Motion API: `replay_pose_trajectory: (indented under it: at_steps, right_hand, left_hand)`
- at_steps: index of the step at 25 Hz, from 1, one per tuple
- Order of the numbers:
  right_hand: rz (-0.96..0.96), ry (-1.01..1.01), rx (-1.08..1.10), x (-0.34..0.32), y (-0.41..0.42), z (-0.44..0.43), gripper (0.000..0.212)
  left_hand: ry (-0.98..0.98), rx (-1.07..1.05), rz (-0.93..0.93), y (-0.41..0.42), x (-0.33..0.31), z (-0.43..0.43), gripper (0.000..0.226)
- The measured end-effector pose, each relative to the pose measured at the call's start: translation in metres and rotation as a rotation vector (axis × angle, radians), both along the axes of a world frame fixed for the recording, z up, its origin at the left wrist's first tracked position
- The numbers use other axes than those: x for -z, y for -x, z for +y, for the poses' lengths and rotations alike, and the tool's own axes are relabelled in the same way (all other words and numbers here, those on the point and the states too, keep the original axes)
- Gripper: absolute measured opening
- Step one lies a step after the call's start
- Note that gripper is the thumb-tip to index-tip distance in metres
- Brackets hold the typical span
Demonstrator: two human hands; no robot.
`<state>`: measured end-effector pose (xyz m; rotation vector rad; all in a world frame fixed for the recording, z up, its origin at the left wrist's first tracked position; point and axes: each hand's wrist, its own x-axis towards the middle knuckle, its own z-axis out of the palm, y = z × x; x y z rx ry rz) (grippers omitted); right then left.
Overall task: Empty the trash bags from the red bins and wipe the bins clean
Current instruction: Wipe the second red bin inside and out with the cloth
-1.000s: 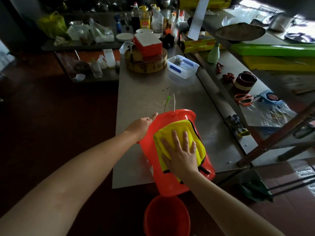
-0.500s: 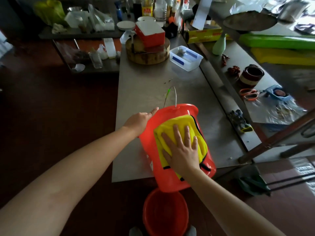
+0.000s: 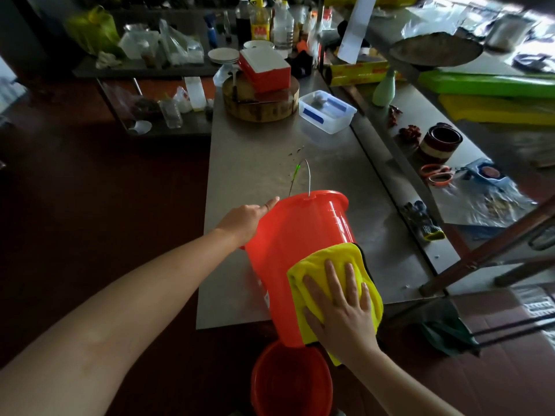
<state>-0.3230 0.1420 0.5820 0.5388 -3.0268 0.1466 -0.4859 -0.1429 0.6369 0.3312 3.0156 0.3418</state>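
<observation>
1. Steadying the tipped red bin (image 3: 300, 235) from its left side, the left hand (image 3: 247, 219) is being laid against the wall. One finger is being stretched toward the rim and the rest are hidden, so the grip cannot be told.
2. That bin is being propped on its side at the near edge of the steel table (image 3: 255, 163), mouth turned away, inside unseen.
3. A second red bin (image 3: 291, 382) is being shown upright on the floor below, contents too dim to tell.
4. A yellow cloth (image 3: 339, 253) is being pressed onto the tipped bin's bottom end by the right hand (image 3: 339, 307), fingers spread flat.
5. Farther back, something small and grey is being held in a clear plastic box (image 3: 327, 112).
</observation>
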Motion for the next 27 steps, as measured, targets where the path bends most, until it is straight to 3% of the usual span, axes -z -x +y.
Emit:
replay_pose_trajectory:
  at_steps: [9, 20, 22, 24, 25, 27]
  right_hand:
    - [-0.141, 0.040, 0.053, -0.045, 0.132, -0.068, 0.067]
    - [0.022, 0.025, 0.010, -0.004, 0.028, -0.005, 0.066]
    - [0.037, 0.042, -0.005, 0.004, 0.011, 0.005, 0.065]
    - [0.034, 0.054, -0.016, 0.005, 0.004, 0.007, 0.065]
    - [0.034, 0.055, -0.019, 0.004, 0.003, 0.004, 0.065]
    - [0.030, 0.045, -0.028, 0.003, -0.001, -0.005, 0.065]
  left_hand:
    - [0.020, -0.028, -0.016, -0.003, 0.003, -0.008, 0.088]
    - [-0.106, -0.072, -0.094, -0.013, 0.006, -0.019, 0.079]
    - [-0.049, -0.048, 0.123, -0.019, 0.003, -0.010, 0.075]
    - [0.069, 0.128, 0.506, -0.016, -0.004, 0.011, 0.063]
    - [0.106, 0.226, 0.591, -0.009, -0.010, 0.026, 0.058]
    - [0.138, 0.289, 0.500, 0.007, -0.024, 0.058, 0.056]
